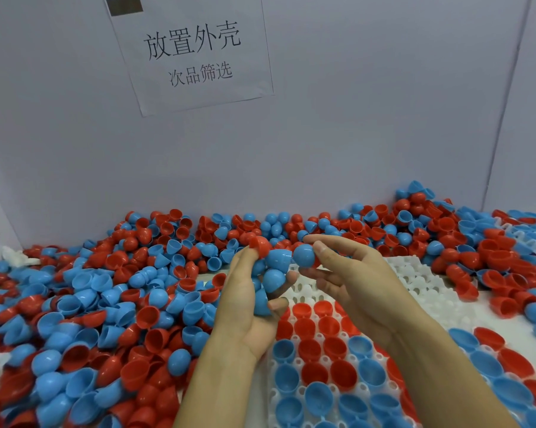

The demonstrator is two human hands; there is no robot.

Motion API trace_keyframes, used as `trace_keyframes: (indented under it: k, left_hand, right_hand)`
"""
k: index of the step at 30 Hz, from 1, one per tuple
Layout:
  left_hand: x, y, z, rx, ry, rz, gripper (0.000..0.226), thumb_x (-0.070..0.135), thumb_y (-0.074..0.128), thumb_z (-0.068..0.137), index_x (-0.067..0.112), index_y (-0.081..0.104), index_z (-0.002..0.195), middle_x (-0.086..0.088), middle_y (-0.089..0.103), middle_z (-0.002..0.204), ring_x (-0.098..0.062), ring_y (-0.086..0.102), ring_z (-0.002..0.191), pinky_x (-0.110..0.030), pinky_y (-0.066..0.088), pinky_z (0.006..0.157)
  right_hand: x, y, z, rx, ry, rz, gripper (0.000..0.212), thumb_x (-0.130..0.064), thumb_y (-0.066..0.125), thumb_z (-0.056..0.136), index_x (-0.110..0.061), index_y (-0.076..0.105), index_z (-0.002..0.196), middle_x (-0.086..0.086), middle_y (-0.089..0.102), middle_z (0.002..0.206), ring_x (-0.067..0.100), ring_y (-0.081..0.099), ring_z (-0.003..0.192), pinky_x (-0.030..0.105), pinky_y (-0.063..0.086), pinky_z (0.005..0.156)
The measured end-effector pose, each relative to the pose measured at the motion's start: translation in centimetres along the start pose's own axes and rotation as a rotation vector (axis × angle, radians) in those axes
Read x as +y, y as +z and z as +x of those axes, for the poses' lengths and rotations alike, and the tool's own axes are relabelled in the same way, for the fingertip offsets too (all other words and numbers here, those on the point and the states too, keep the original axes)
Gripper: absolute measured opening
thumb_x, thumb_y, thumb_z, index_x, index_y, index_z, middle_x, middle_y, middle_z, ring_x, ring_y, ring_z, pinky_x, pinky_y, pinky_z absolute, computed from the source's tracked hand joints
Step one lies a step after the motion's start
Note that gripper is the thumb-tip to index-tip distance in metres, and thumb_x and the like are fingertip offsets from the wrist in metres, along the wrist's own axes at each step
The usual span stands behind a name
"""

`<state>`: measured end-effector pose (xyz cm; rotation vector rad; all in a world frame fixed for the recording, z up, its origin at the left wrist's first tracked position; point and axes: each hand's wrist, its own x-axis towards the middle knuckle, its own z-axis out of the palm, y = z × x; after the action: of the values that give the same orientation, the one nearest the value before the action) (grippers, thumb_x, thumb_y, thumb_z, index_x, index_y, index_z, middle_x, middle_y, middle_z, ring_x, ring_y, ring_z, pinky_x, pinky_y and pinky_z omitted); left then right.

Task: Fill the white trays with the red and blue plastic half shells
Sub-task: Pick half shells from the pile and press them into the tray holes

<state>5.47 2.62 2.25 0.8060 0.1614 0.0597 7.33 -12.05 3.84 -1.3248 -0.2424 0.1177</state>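
1. Your left hand (pixel 245 301), at the centre of the frame, has its fingers curled round a handful of shells (pixel 271 273): several blue ones and one red one at the top, by the fingertips.
2. Your right hand (pixel 350 273), just right of centre, pinches a single blue shell (pixel 303 255) between thumb and forefinger, dome towards you; its other fingers are loosely spread below.
3. That blue shell is touching or almost touching the handful in your left hand.
4. The white tray (pixel 414 285) lies under both hands in the lower middle and lower right of the frame. Its near cups hold red and blue shells, open side up; its far rows show bare white.
5. A loose pile of red and blue shells (pixel 106 304) covers the desk across the left and back of the frame, up to the grey wall (pixel 353 134).
6. A paper sign (pixel 192 54) with printed characters hangs on the wall at upper centre.
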Motion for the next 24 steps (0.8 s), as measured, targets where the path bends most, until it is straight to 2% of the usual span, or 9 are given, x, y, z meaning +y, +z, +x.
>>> trace_keyframes:
  k: [4, 6, 8, 10, 12, 14, 17, 20, 24]
  left_hand:
    - [-0.1, -0.1, 0.2, 0.037, 0.017, -0.057, 0.055, 0.029, 0.068, 0.084, 0.011, 0.057, 0.135, -0.009, 0.065, 0.083, -0.012, 0.061, 0.055, -0.016, 0.033, 0.030]
    - [-0.2, -0.1, 0.2, 0.069, 0.047, -0.072, 0.050, 0.026, 0.064, 0.094, 0.009, 0.055, 0.139, -0.011, 0.064, 0.090, -0.012, 0.062, 0.056, -0.017, 0.035, 0.030]
    - [-0.2, 0.1, 0.2, 0.104, 0.089, -0.049, 0.036, 0.023, 0.064, 0.096, 0.012, 0.060, 0.131, -0.011, 0.066, 0.097, -0.014, 0.063, 0.058, -0.018, 0.039, 0.034]
    - [-0.4, 0.5, 0.3, 0.137, 0.126, 0.006, 0.022, 0.020, 0.066, 0.094, 0.016, 0.065, 0.115, -0.011, 0.070, 0.101, -0.019, 0.067, 0.069, -0.024, 0.050, 0.051]
    - [-0.8, 0.7, 0.3, 0.178, 0.149, 0.073, 0.016, 0.020, 0.070, 0.091, 0.019, 0.068, 0.107, -0.011, 0.073, 0.106, -0.022, 0.068, 0.082, -0.034, 0.050, 0.064]
    - [-1.2, 0.8, 0.4, 0.213, 0.159, 0.123, 0.016, 0.024, 0.070, 0.090, 0.021, 0.069, 0.106, -0.007, 0.073, 0.103, -0.020, 0.067, 0.079, -0.028, 0.047, 0.053]
    - [-1.4, 0.8, 0.3, 0.271, 0.153, 0.127, 0.013, 0.026, 0.069, 0.094, 0.022, 0.067, 0.106, -0.002, 0.072, 0.087, -0.015, 0.062, 0.062, -0.023, 0.045, 0.043]
    - [-1.4, 0.7, 0.4, 0.322, 0.156, 0.101, 0.008, 0.019, 0.068, 0.095, 0.020, 0.065, 0.102, -0.005, 0.067, 0.079, -0.014, 0.058, 0.055, -0.022, 0.045, 0.043]
    - [-1.3, 0.5, 0.4, 0.327, 0.126, 0.067, 0.012, 0.017, 0.065, 0.096, 0.020, 0.064, 0.107, -0.012, 0.070, 0.094, -0.022, 0.064, 0.071, -0.030, 0.050, 0.055]
  right_hand:
    - [0.0, 0.1, 0.0, 0.004, -0.005, 0.027, 0.015, -0.023, 0.064, 0.094, -0.022, 0.075, 0.104, -0.002, 0.078, 0.094, 0.017, 0.075, 0.086, 0.023, 0.057, 0.071]
    - [0.1, 0.1, 0.0, 0.004, -0.007, 0.046, 0.015, -0.021, 0.067, 0.091, -0.021, 0.074, 0.104, -0.001, 0.078, 0.094, 0.018, 0.075, 0.087, 0.024, 0.056, 0.074]
    - [0.1, 0.3, -0.1, -0.010, -0.012, 0.046, 0.017, -0.018, 0.070, 0.088, -0.020, 0.073, 0.104, 0.001, 0.078, 0.094, 0.018, 0.075, 0.087, 0.026, 0.056, 0.076]
    - [0.2, 0.6, -0.2, -0.025, -0.056, -0.057, 0.018, -0.017, 0.074, 0.085, -0.025, 0.074, 0.101, -0.005, 0.077, 0.095, 0.013, 0.074, 0.089, 0.023, 0.056, 0.073]
    - [0.4, 1.0, -0.4, -0.016, -0.140, -0.222, 0.021, -0.018, 0.079, 0.081, -0.031, 0.075, 0.097, -0.016, 0.075, 0.093, 0.002, 0.071, 0.088, 0.013, 0.054, 0.066]
    - [0.6, 1.4, -0.5, -0.014, -0.203, -0.334, 0.025, -0.017, 0.082, 0.079, -0.033, 0.075, 0.097, -0.021, 0.073, 0.092, -0.005, 0.069, 0.085, 0.006, 0.050, 0.065]
    - [0.9, 1.9, -0.6, -0.044, -0.261, -0.482, 0.032, -0.013, 0.083, 0.078, -0.035, 0.074, 0.099, -0.020, 0.072, 0.095, -0.005, 0.067, 0.088, 0.011, 0.054, 0.069]
    - [1.3, 2.3, -0.6, -0.064, -0.295, -0.566, 0.036, -0.013, 0.083, 0.077, -0.039, 0.070, 0.100, -0.022, 0.069, 0.095, -0.003, 0.066, 0.092, 0.019, 0.058, 0.075]
    - [1.7, 2.5, -0.5, -0.073, -0.356, -0.604, 0.026, -0.022, 0.079, 0.081, -0.039, 0.070, 0.098, -0.025, 0.067, 0.095, -0.003, 0.065, 0.091, 0.015, 0.055, 0.074]
